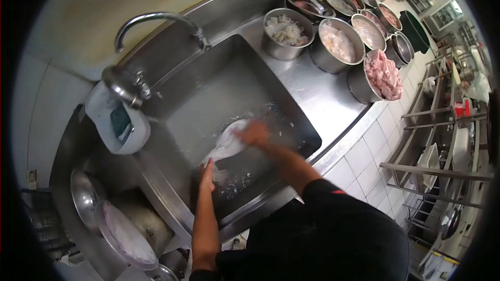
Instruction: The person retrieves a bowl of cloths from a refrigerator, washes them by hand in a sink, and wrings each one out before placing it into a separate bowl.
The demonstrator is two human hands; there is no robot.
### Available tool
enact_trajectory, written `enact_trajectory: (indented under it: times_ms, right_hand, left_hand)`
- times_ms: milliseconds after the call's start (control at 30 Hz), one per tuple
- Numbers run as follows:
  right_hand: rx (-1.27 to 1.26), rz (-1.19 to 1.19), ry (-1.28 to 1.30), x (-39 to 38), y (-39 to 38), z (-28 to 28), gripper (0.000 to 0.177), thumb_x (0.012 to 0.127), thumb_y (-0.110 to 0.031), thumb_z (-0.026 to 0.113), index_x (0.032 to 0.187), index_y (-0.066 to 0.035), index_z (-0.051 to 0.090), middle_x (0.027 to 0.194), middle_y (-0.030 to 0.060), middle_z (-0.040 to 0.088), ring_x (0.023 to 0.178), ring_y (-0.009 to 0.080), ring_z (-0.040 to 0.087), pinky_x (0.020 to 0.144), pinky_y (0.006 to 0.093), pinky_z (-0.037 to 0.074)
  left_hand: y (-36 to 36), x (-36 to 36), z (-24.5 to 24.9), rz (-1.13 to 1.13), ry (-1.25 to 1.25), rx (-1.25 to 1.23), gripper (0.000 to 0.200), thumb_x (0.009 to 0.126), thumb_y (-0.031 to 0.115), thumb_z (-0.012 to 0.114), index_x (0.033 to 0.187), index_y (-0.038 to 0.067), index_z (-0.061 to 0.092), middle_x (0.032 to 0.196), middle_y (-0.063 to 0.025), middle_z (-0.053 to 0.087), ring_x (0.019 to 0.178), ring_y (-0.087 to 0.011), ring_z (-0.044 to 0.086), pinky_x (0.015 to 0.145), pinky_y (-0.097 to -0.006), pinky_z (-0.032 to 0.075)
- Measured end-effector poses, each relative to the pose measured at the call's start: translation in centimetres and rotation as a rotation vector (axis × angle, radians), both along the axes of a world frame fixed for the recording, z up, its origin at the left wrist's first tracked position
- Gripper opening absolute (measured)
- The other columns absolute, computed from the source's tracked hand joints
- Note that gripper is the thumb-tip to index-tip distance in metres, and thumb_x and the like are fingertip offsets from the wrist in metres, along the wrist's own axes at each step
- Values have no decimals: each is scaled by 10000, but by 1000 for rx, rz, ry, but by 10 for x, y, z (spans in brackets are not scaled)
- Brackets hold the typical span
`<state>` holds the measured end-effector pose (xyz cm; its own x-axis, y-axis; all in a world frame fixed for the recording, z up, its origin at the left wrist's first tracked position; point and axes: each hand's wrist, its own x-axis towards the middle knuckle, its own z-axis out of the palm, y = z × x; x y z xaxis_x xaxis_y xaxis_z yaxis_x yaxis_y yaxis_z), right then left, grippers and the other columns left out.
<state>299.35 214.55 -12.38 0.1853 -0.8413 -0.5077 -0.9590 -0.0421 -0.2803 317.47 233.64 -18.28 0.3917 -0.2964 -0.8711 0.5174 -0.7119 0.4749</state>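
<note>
We see the left hand [207, 175] with fingers fairly straight, touching one end of the white cloth [227, 143]; grip unclear. Right hand [253, 134] is blurred over the other end, so we can't tell finger opening or hold. Cloth lies in the water in the sink [208, 80]. Beyond, metal pots [284, 51] stand on the counter [307, 91].

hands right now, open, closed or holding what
Left hand: at the narrow end of the white cloth-like item, grip unclear
Right hand: blurred, at its wider end, open or closed can't be told
</note>
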Motion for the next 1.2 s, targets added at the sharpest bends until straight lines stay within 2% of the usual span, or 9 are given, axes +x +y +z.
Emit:
enact_trajectory:
  times_ms: [100, 167, 233, 367, 633, 800, 900, 933, 1200]
  right_hand:
    - [417, 214, -312, 51, 49, -4, 848, 715, -633, 628, 1283, -16, 505, 1268, 256, 521, 1217, 365, 482, 1006, 430, 393]
    - [71, 50, -1047, 90, 116, -38, 393, 679, -275, 688, 1015, -75, 652, 1048, 206, 636, 1010, 349, 607, 883, 427, 468]
    - [258, 203, -1124, 96, 133, 32, 274, 665, -217, 652, 881, -49, 667, 946, 214, 650, 936, 373, 620, 846, 444, 473]
    - [365, 326, -1135, 90, 169, 119, 348, 612, -265, 668, 812, 18, 637, 873, 255, 628, 910, 419, 597, 783, 451, 474]
    - [-82, 182, -791, 79, 71, 5, 313, 720, -349, 667, 748, -37, 648, 743, 189, 656, 726, 360, 650, 658, 431, 511]
    - [40, 67, -136, -10, -6, -46, 469, 775, -317, 659, 1156, -52, 595, 1193, 167, 588, 1062, 353, 573, 894, 441, 458]
    - [-95, 83, -116, -2, -16, -40, 563, 788, -289, 625, 1277, -44, 491, 1319, 131, 503, 1135, 388, 516, 971, 458, 406]
    - [-507, 318, -138, 5, 0, -49, 523, 787, -314, 605, 1228, -41, 540, 1272, 166, 531, 1130, 397, 520, 970, 483, 399]
    - [206, 343, -840, 70, 121, 51, 397, 715, -421, 655, 903, -73, 684, 1070, 202, 607, 1075, 389, 551, 932, 448, 432]
  left_hand:
    - [4, 4, -41, 281, 490, -229, 774, 764, 535, 672, 1293, 15, 453, 1269, -115, 524, 1176, -275, 509, 933, -444, 443]
    - [5, 5, -25, 372, 625, -485, 757, 773, 563, 642, 1264, 14, 468, 1194, -121, 580, 1087, -252, 579, 878, -396, 487]
    - [9, 28, -132, -604, -559, 387, 534, 919, 518, 436, 1252, 108, 511, 1234, -92, 574, 1103, -255, 560, 911, -450, 463]
    - [14, 42, -71, -149, -146, -127, 483, 937, 461, 421, 1245, 100, 514, 1220, -85, 586, 1077, -255, 580, 896, -429, 478]
    - [-24, -11, 64, 483, 443, -444, 345, 917, 323, 491, 1150, 83, 575, 1082, -99, 639, 1015, -254, 613, 853, -419, 503]
    - [12, 18, 66, 135, -96, 32, 439, 862, 330, 570, 1227, 87, 556, 1226, -96, 580, 1138, -259, 543, 956, -396, 412]
    - [22, 7, 5, -29, -225, -77, 525, 843, 361, 599, 1298, 118, 500, 1219, -85, 587, 1150, -270, 530, 997, -402, 361]
    - [10, -5, 19, -67, -103, 54, 702, 805, 438, 600, 1417, 204, 351, 1468, -64, 341, 1390, -301, 195, 1053, -597, 183]
    - [12, -8, -14, 377, 688, -784, 617, 892, 527, 502, 1363, 138, 418, 1375, -72, 452, 1289, -243, 388, 1073, -460, 292]
